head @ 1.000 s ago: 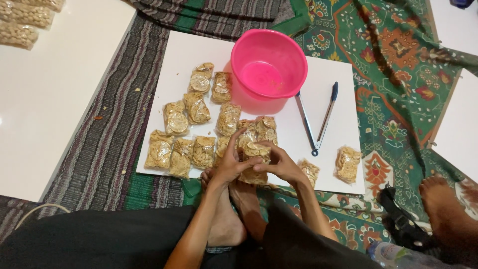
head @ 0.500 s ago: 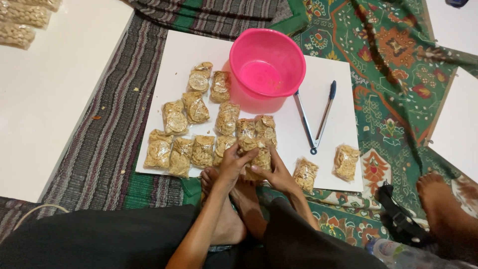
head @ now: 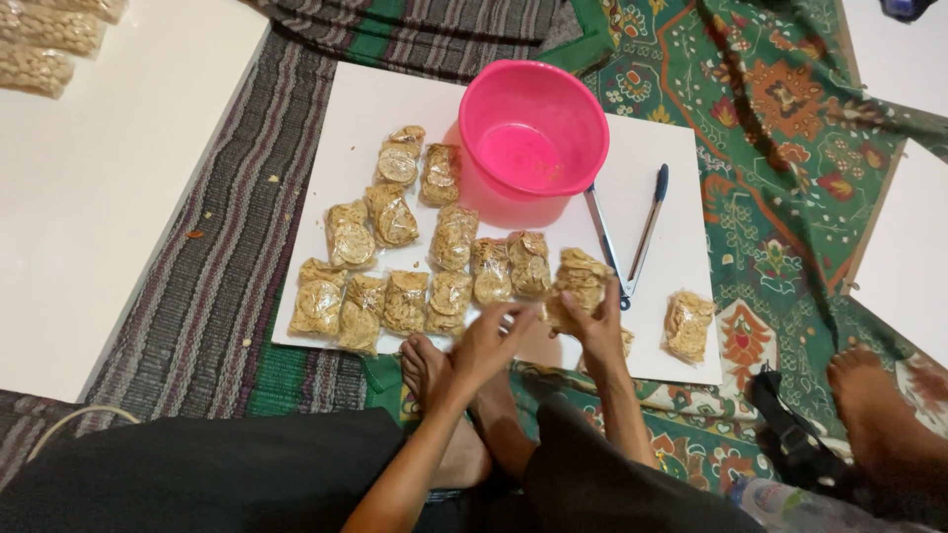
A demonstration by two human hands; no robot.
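Head view shows a clear plastic snack packet (head: 578, 286) pinched in the right hand (head: 600, 331) above the white board (head: 671, 237); left hand (head: 489, 341) fingers apart beside it; a loose pinch could drop it onto neighbouring packets (head: 434, 266)

A bright pink bowl (head: 533, 133) is sitting on a plain white board (head: 681, 247). Clear packets (head: 454, 237) are showing golden-tan snacks inside. The tongs (head: 632, 237) are showing silver arms with dark blue tips. A mat (head: 197, 286) is running in grey, purple and green stripes, and a green cloth (head: 780, 148) is showing orange and red floral patterns.
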